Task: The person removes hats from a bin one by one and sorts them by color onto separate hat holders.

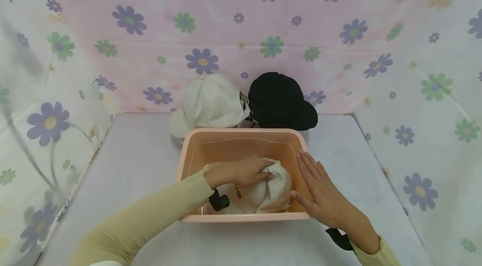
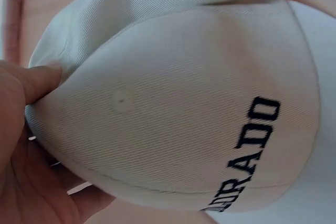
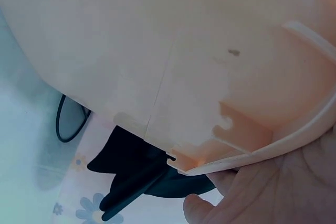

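Note:
A peach-coloured plastic bin point(image 1: 242, 217) stands on the table with a beige baseball cap point(image 1: 276, 193) inside it. My left hand point(image 1: 246, 170) reaches into the bin and grips the cap's crown. In the left wrist view, the thumb lies on top of the cap point(image 2: 173, 93) and the other fingers are underneath; dark letters ending in "RADO" run across the front. My right hand point(image 1: 325, 193) rests on the bin's right rim, fingers straight and thumb over the inner side. The right wrist view shows its palm point(image 3: 278, 187) against the rim from outside.
Behind the bin, close to the back wall, sit another beige cap point(image 1: 212, 101) and a black cap point(image 1: 280, 101), side by side. Flower-printed cloth point(image 1: 241, 31) hangs at the back and both sides. The table point(image 1: 143, 144) is pale.

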A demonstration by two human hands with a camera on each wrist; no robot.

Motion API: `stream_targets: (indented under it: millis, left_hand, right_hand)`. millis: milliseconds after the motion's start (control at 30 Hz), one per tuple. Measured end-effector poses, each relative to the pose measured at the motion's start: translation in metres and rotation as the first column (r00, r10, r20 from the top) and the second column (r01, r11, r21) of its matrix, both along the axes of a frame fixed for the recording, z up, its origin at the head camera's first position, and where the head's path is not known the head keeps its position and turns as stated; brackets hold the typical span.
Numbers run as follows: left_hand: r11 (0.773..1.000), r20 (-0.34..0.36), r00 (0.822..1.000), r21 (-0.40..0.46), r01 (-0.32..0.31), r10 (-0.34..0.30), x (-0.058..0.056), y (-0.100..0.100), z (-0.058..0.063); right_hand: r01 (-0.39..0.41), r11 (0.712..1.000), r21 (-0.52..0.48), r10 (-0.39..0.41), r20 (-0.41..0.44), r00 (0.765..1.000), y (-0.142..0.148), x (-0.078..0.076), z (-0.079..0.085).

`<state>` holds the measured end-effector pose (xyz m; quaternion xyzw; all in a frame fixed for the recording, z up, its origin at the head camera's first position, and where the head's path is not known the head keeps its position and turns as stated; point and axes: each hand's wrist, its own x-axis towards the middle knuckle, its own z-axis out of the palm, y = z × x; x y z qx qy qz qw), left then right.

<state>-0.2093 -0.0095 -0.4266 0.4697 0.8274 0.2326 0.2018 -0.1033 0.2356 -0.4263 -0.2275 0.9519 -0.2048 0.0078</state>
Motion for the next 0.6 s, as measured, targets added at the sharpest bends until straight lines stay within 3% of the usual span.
stream_targets:
  millis: [600]
  left_hand:
    - [0.992,0.051,0.998,0.123,0.038,-0.045,0.001,-0.013,0.032]
  right_hand:
    - [-0.005,0.999,-0.054,0.005,-0.003,1.000,-0.001,-0.001,-0.001]
